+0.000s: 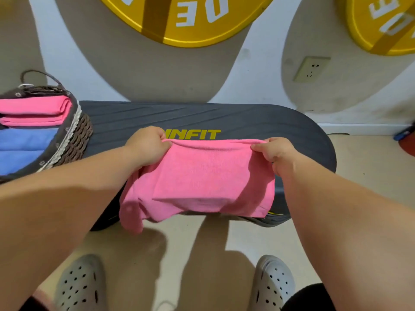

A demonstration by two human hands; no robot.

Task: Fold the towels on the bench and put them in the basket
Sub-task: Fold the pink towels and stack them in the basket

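A pink towel (202, 178) lies across the near half of the dark bench (247, 120), its near edge drooping over the bench's front. My left hand (147, 145) pinches the towel's far left corner. My right hand (275, 151) pinches the far right corner. The far edge is lifted slightly between both hands. A woven basket (76, 140) stands on the bench's left end. Inside it lie a folded pink towel (33, 110) and a folded blue towel (24, 147).
The bench stands against a white and grey wall with a power socket (311, 68). Two yellow discs (186, 16) hang above. My grey perforated shoes (80, 286) stand on the beige floor in front of the bench.
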